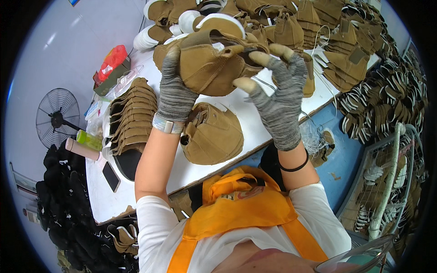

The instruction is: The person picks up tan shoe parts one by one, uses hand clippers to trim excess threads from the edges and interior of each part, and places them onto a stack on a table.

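My left hand (176, 93), in a grey fingerless glove, is closed on a brown suede shoe upper (207, 63) raised above the white table. Its thumb lies along the upper's side, and the other fingers are hidden behind. My right hand (281, 88), gloved the same way, is at the upper's right end with thumb and fingers apart. One fingertip overlaps the upper's edge; I cannot tell whether it touches. Below the held piece, another brown upper (214, 134) rests on the table near my left wrist.
A row of nested uppers (134, 116) stands at the left, beside a phone (111, 176) and a pink bottle (82, 149). Piled uppers (318, 22) cover the table's far side. A wire cart (387, 182) holds shoes at the right. A fan (57, 119) is at the far left.
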The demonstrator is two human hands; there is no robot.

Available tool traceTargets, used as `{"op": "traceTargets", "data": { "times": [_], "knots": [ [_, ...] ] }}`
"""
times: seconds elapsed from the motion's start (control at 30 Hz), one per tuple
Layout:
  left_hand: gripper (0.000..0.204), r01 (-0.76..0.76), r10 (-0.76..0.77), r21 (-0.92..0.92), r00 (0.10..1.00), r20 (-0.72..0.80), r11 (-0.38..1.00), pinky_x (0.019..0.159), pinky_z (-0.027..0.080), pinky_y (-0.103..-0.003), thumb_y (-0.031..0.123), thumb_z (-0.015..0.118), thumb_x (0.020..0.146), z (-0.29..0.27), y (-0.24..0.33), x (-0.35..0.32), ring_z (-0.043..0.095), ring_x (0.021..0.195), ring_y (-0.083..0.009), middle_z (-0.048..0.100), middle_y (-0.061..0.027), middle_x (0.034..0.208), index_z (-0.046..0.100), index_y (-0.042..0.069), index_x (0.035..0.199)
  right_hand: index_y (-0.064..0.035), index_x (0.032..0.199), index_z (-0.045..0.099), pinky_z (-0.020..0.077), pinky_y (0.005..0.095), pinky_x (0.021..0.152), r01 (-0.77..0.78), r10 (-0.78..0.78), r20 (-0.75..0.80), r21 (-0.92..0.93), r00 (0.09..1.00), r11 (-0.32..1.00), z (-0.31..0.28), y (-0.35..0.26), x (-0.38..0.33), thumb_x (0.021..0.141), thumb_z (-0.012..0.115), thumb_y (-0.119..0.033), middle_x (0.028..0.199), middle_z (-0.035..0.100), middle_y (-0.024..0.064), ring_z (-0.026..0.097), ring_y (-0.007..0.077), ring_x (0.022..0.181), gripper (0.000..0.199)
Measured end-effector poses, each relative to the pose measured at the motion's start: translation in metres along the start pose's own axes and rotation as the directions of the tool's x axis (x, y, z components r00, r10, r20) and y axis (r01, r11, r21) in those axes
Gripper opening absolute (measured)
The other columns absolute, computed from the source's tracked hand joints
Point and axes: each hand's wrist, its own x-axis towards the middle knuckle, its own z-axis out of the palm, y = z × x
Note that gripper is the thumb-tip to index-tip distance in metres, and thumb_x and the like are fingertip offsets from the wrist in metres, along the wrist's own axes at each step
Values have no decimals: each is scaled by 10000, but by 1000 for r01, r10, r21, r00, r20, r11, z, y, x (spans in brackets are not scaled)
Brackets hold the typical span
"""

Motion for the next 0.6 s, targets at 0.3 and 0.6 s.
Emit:
{"op": "traceTargets", "data": {
  "times": [0.3,0.6],
  "knots": [
    [377,43,314,870,923,-223,490,544,380,-201,410,615,890,-9,7,-2,458,582,-55,525,28,691,618,38,954,-76,902,711,467,360,918,76,-78,50,43,996,996,28,33,-9,693,783,-116,1187,541,99,535,249,1067,225],
    [493,327,-87,894,945,-316,308,541,405,-199,495,524,920,11,23,-13,500,564,-63,595,10,659,691,32,887,-122,928,707,463,394,882,225,-252,214,143,944,964,69,44,-1,736,719,-121,1096,586,87,550,280,1029,192]
  ]
}}
